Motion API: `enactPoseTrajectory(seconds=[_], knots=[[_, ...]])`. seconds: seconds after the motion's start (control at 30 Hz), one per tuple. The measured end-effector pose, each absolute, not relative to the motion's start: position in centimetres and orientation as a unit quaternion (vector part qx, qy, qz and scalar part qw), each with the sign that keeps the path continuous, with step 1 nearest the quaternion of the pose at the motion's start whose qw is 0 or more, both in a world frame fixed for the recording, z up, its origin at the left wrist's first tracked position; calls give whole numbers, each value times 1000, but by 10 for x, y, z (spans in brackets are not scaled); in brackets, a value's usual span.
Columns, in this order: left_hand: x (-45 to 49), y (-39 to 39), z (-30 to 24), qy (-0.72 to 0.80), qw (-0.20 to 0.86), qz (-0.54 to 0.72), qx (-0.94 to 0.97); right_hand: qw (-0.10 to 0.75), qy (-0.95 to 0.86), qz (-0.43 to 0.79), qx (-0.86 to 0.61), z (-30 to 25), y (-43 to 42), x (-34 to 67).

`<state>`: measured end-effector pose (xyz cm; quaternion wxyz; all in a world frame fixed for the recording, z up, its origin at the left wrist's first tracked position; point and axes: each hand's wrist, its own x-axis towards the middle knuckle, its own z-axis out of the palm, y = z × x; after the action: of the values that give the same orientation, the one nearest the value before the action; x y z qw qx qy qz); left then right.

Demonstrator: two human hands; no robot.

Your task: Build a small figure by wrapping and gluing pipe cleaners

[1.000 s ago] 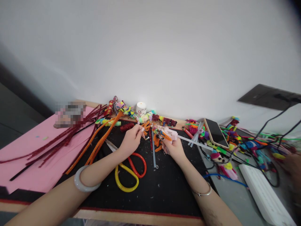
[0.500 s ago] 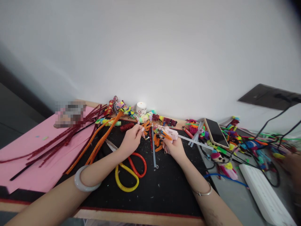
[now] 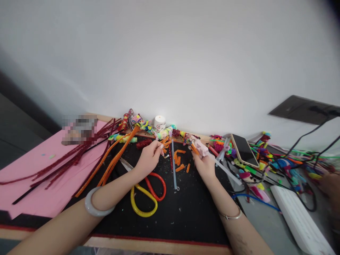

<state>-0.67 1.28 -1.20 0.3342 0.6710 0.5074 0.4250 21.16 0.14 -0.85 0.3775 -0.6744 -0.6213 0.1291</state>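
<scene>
Meanwhile the right hand [image 3: 204, 164] had swung out to the right with its small pink glue gun [image 3: 201, 148] — fingers closed around it — leaving several short orange pieces [image 3: 181, 161] bare on the black tabletop [image 3: 186, 212] between the hands. The left hand [image 3: 149, 157] had stayed put, pinching an orange pipe-cleaner bit [image 3: 164, 141] at its fingertips, just above the scissors [image 3: 147, 193] — so the two parts now sat apart.

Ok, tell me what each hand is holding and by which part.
The left hand pinches short orange pipe-cleaner pieces at their near ends with its fingertips. The right hand grips a pink glue gun around its body.
</scene>
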Motion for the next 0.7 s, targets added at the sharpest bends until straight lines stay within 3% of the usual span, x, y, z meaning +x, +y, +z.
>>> enactPoseTrajectory(seconds=[0.4, 0.57, 0.7], knots=[[-7, 13, -14, 503, 339, 430, 669, 199, -599, -42, -775, 10, -1, 220], [-6, 13, -12, 502, 347, 430, 665, 94, -576, -43, -811, 12, 0, 218], [-6, 12, -13, 500, 351, 432, 664, 64, -558, -42, -826, 14, 0, 217]])
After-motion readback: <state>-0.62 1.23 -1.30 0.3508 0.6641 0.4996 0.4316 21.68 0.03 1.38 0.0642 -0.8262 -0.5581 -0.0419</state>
